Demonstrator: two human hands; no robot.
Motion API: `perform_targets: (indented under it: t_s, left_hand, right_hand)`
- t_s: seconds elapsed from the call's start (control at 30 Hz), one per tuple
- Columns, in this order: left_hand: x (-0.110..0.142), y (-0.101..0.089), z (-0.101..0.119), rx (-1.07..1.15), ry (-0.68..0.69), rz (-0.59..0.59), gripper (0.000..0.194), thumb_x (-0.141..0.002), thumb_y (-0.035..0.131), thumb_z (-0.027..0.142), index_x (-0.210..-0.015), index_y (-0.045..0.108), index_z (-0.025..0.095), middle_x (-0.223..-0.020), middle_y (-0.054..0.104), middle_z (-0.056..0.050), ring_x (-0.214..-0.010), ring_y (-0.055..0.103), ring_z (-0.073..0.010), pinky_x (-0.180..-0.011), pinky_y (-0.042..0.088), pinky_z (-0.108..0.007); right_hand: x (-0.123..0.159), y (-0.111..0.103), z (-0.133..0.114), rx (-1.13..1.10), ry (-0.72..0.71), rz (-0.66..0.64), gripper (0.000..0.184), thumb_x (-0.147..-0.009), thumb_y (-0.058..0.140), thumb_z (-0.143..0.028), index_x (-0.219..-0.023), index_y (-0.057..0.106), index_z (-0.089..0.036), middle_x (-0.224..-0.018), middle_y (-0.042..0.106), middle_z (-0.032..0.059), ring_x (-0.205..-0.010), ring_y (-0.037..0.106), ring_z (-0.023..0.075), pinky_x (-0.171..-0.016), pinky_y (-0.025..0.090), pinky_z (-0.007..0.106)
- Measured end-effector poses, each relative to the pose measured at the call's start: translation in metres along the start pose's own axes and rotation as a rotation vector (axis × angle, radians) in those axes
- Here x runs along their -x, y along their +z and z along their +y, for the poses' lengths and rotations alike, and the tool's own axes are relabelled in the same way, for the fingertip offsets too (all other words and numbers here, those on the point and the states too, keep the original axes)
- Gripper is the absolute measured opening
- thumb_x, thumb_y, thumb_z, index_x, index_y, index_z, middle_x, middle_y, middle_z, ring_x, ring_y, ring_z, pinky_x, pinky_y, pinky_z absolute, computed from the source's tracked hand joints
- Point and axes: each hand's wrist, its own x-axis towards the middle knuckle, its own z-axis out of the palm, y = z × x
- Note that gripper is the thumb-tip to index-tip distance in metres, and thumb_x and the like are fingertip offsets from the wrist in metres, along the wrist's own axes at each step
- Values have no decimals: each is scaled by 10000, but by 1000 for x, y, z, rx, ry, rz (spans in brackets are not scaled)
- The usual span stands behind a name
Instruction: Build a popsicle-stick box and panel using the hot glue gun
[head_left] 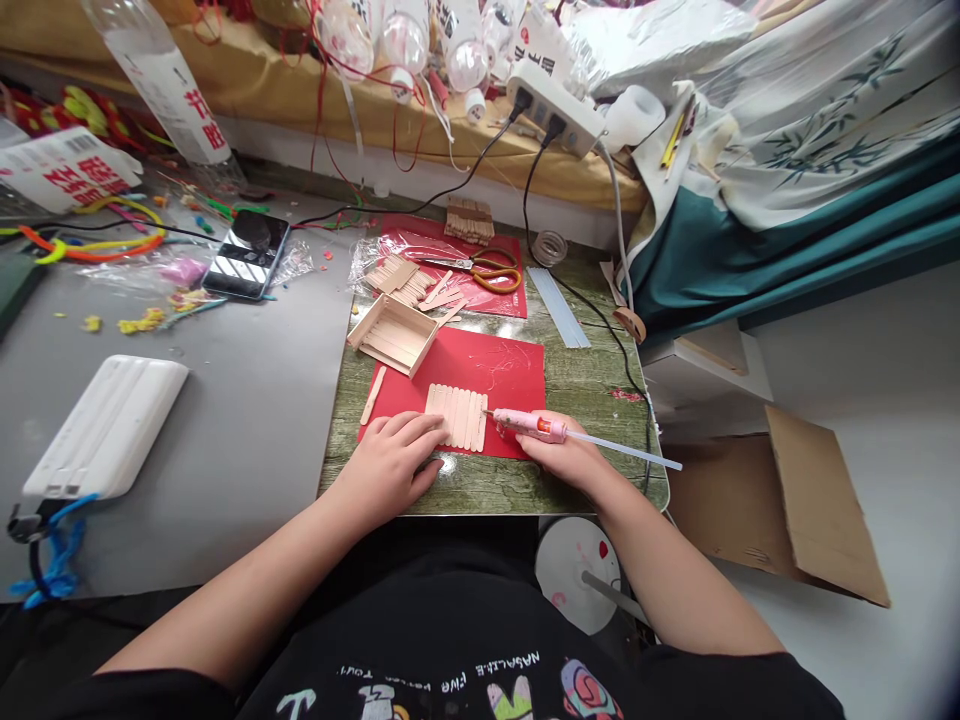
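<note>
A flat panel of joined wooden sticks [457, 415] lies on a red sheet [491, 375] on a green wood-patterned board [577, 385]. My left hand [390, 465] rests flat with fingers stretched out, pressing the panel's left edge. My right hand [566, 455] is closed around a pink glue gun [529, 425], whose nozzle touches the panel's right edge. A clear glue stick [626, 450] pokes out of the gun's back. A loose stick [373, 395] lies to the left of the red sheet.
An open stick-built box [392, 335], loose sticks [420, 285] and orange scissors [487, 268] lie behind on a second red sheet. A phone [247, 255], a white case [109, 425], a power strip [555, 105] with cables and a cardboard box [787, 500] surround the board.
</note>
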Motion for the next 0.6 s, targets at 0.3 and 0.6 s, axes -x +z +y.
perform_targets:
  t_s: [0.3,0.6]
  left_hand:
    - [0,-1,0,9,-2,-12,321,-1023,583,308,-1336,647,277,-1484,636,-65,-1311,598,-299,-1059,458,-470]
    - [0,-2,1,-8,9,-14,311,-1030,563,298,-1328,645,274,-1486,633,-77,-1306,600,-297,-1046,456,-466]
  right_hand:
    - [-6,3,-4,-3,-36,76,268,-814,747,-476,-842,653,-227,-716,610,-21,-643,504,165,-590,361,293]
    - [-23,-1,-4,-103,-94,53,332,-854,739,-532,-925,646,-221,-692,549,-35,-623,461,151,-578,343,297]
